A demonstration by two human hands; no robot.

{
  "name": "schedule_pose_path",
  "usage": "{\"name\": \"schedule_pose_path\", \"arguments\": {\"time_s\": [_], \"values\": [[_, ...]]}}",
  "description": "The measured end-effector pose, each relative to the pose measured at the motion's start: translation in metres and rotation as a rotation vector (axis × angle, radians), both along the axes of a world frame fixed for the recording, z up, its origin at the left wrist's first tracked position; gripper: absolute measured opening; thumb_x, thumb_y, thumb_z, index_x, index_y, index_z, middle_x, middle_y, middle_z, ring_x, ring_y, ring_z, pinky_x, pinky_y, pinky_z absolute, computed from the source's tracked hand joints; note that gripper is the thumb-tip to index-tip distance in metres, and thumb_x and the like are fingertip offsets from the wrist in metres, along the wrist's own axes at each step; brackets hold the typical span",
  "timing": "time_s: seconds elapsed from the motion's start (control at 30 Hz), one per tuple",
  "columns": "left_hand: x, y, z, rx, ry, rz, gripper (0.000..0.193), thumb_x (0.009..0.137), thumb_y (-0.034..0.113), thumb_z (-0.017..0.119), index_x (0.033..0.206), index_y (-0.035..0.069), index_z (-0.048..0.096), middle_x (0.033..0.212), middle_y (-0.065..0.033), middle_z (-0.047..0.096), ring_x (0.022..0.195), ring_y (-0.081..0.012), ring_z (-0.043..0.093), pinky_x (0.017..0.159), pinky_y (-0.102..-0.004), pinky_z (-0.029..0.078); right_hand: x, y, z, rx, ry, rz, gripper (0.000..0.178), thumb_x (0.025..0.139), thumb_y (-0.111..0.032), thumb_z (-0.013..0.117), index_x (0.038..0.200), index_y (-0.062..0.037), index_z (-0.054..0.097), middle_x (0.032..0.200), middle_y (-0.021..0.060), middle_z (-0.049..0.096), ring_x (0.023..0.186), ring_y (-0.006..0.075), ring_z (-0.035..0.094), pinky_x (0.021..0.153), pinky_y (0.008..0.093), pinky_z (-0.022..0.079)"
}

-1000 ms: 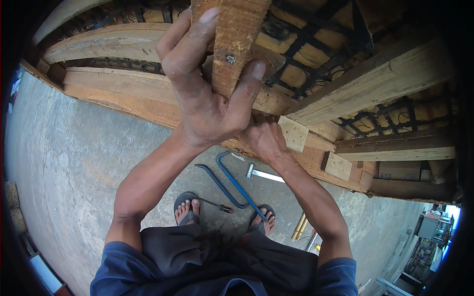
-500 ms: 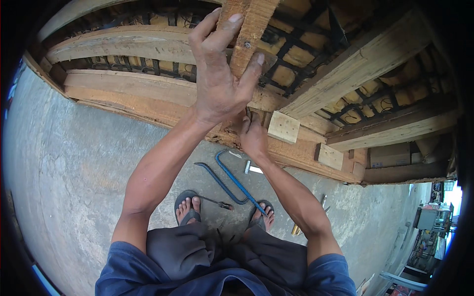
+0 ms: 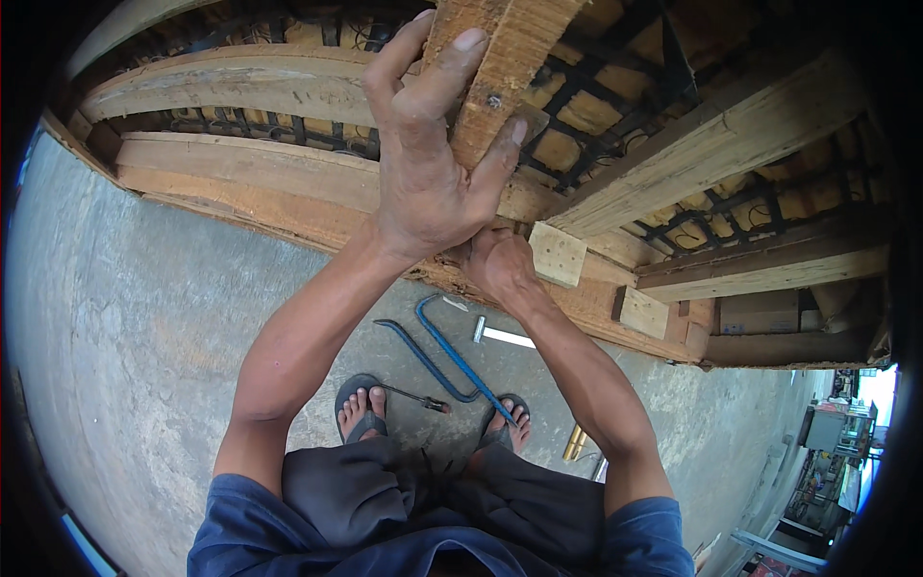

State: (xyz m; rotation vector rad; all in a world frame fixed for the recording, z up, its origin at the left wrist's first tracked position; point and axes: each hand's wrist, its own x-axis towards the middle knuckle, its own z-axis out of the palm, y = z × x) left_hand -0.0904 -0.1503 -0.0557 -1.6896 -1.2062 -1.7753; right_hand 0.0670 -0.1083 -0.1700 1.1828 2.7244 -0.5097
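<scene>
A rough wooden beam point(image 3: 519, 58) with a nail or screw head in its face rises at the top middle, part of an upturned wooden furniture frame point(image 3: 288, 197). My left hand point(image 3: 423, 173) is closed round it, thumb on the right side and fingers across the front. Just below, beside my left wrist, my right hand point(image 3: 502, 262) is curled at the frame's lower rail. Its fingertips are hidden, so what they grip does not show. A pale wooden block end point(image 3: 558, 255) sits right of my right hand.
On the concrete floor point(image 3: 192, 317) lie a blue pry bar point(image 3: 461, 354), a darker bent bar point(image 3: 428, 354), a hammer point(image 3: 505, 336) and a screwdriver point(image 3: 413, 395) by my sandalled feet. Brass-coloured tubes point(image 3: 575, 442) lie right. Black webbing point(image 3: 567, 115) crosses the frame's inside.
My right hand has turned at the rail, its knuckles now up and its fingertips out of sight. My left hand keeps its hold on the beam. The view has shifted slightly.
</scene>
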Motion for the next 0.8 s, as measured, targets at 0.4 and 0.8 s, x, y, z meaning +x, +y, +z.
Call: {"name": "schedule_pose_path", "arguments": {"time_s": [0.4, 0.8], "values": [[0.005, 0.002, 0.002, 0.056, -0.125, -0.073, 0.075, 0.08, 0.001, 0.078, 0.146, 0.007, 0.043, 0.144, -0.023, 0.033, 0.141, -0.038, 0.035, 0.112, -0.0467, 0.039, -0.03, -0.016, -0.031, -0.045, 0.088, -0.089, 0.031, 0.097, -0.014, 0.049, 0.113, 0.0001, 0.071, 0.105, 0.0284, 0.072, 0.1, 0.0486, 0.069, 0.088, 0.0499, 0.057], [0.003, 0.006, 0.002, 0.064, -0.057, -0.024, 0.077, 0.083, 0.003, 0.078, 0.15, 0.009, 0.04, 0.146, -0.0249, 0.033, 0.138, -0.0412, 0.034, 0.111, -0.0493, 0.036, -0.005, -0.033, -0.008, -0.033, 0.201, -0.376, 0.034, 0.096, -0.024, 0.054, 0.119, -0.0045, 0.07, 0.106, 0.0299, 0.071, 0.102, 0.0441, 0.07, 0.092, 0.052, 0.055]]}}
